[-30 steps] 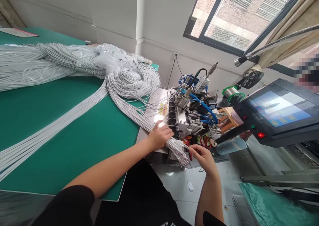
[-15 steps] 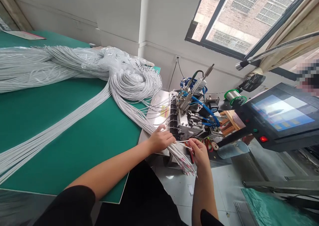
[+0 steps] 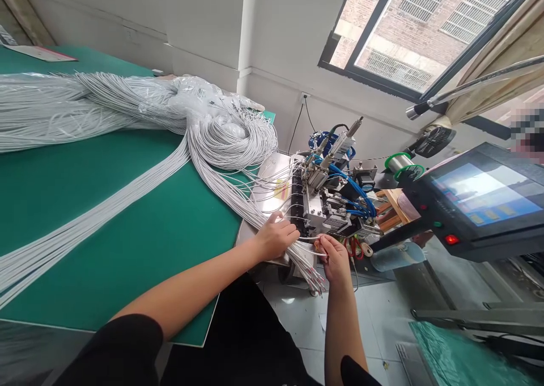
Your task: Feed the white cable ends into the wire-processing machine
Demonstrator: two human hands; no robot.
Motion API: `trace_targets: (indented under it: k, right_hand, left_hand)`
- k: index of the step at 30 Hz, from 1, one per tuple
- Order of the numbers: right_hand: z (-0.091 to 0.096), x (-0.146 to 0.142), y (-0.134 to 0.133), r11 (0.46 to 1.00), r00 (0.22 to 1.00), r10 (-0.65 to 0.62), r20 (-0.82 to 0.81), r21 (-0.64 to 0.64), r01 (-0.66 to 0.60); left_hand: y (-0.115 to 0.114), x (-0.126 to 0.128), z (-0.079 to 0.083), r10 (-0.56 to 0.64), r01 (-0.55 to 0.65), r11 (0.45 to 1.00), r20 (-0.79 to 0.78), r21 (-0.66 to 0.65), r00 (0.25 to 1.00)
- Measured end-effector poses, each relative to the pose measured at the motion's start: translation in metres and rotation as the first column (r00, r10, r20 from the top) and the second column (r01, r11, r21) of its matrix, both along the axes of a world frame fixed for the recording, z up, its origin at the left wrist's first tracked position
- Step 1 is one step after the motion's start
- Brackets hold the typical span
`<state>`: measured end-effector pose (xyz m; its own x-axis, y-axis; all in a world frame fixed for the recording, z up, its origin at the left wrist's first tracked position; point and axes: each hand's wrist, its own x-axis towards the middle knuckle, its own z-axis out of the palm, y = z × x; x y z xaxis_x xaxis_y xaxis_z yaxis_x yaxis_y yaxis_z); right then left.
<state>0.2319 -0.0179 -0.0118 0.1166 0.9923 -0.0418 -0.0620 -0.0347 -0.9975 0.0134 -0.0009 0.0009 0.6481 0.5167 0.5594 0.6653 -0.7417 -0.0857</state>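
A bundle of white cables (image 3: 227,193) runs across the table and under my left hand (image 3: 277,237), whose fingers are wrapped round it. Beyond that hand the cable ends (image 3: 312,275), some with reddish tips, hang over the edge in a loose fan. My right hand (image 3: 335,255) pinches one or two white cables drawn out from the bundle, close to the front of the machine (image 3: 317,204). Single cables lead from the pile into the machine's row of black slots (image 3: 297,196).
Large coils of white cable (image 3: 238,142) and plastic-wrapped bundles (image 3: 55,111) lie on the green table (image 3: 140,250). To the right are a screen on an arm (image 3: 488,199), a wire spool (image 3: 399,164), red-handled scissors (image 3: 353,247) and a clear bottle (image 3: 395,257). A window is behind.
My right hand has shifted slightly left, toward my left hand and the machine. The hanging cable ends have swung a little left. My left hand keeps its hold.
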Motion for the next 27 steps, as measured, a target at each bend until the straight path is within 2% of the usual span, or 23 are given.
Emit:
trace_targets:
  k: [3,7,11,18,23,27]
  right_hand:
    - [-0.002,0.005,0.003,1.000,0.992,0.026,0.127,0.006,-0.027]
    - [-0.004,0.006,0.008,0.995,0.938,0.008,0.346,0.086,-0.040]
    - [-0.006,0.005,0.013,0.993,0.913,-0.004,0.407,0.106,-0.043]
    - [-0.006,-0.001,0.020,0.991,0.927,0.075,0.367,0.080,-0.112]
    - [-0.007,-0.009,0.020,0.998,0.979,0.058,0.198,-0.013,-0.057]
    - [-0.011,-0.012,0.020,0.998,0.989,0.034,0.143,-0.050,-0.027]
  left_hand:
    - [0.000,0.000,0.001,0.003,-0.003,1.000,0.009,-0.008,1.000]
    - [-0.001,0.001,0.002,0.021,-0.021,1.000,0.016,-0.004,1.000]
    - [-0.001,0.001,0.000,0.036,-0.035,0.999,0.025,-0.024,0.999]
    - [-0.001,0.002,-0.003,0.105,-0.105,0.988,-0.002,-0.110,0.994]
    - [-0.001,0.001,-0.003,0.099,-0.097,0.985,0.000,-0.145,0.995]
    - [-0.001,0.001,-0.002,0.096,-0.093,0.984,0.012,-0.154,0.995]
